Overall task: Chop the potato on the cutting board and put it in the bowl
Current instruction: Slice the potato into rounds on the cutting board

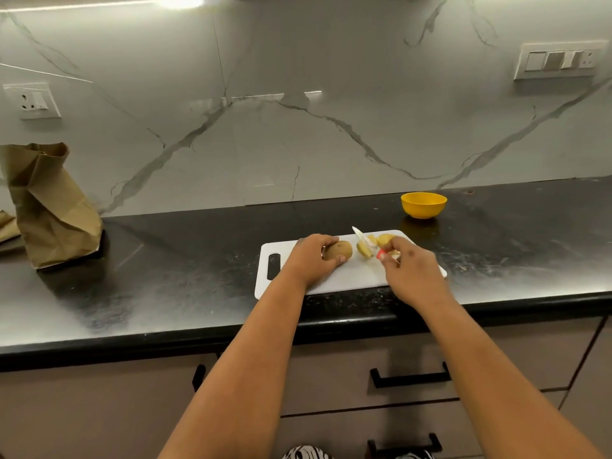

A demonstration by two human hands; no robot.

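Note:
A white cutting board (351,276) lies on the black counter in front of me. My left hand (311,260) grips the uncut part of a brown potato (339,250) on the board. Just right of it stands a cut slice (363,250), and more slices (384,240) lie at the board's far right. My right hand (407,266) holds a knife (364,240) by its red handle, the white blade pointing up and left over the slices. A yellow bowl (424,204) sits behind the board to the right, near the wall, and its inside is hidden.
A crumpled brown paper bag (49,207) stands at the far left of the black counter (165,276). A marble backsplash carries a socket plate (33,101) on the left and a switch panel (559,61) on the right. Drawers with black handles (410,376) lie below the counter edge.

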